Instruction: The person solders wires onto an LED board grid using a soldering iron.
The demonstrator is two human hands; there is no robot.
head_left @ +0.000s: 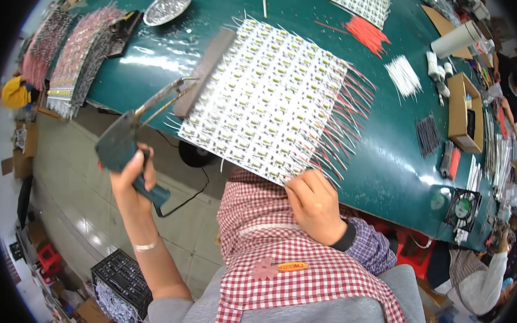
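Observation:
My left hand (pixel 132 171) is wrapped round the handle of a dark green pistol-grip soldering gun (pixel 116 144). Its metal tip reaches up to the right, near a dark bar (pixel 208 69) along the left edge of a white circuit board panel (pixel 269 91). Rows of small parts with yellow-green bodies cover the panel. Red and white wires (pixel 353 117) stick out past its right side. At the panel's near right corner, my right hand (pixel 315 205) is closed in a pinch. What lies between its fingertips is too small to make out.
On the green table (pixel 389 152) lie red wires (pixel 367 35), white wires (pixel 403 75) and black wires (pixel 428 136). A shallow metal dish (pixel 168 8) sits at the far left. A cardboard box (pixel 466 112) and small fan (pixel 463 208) stand right. Another person (pixel 479 275) sits at the lower right.

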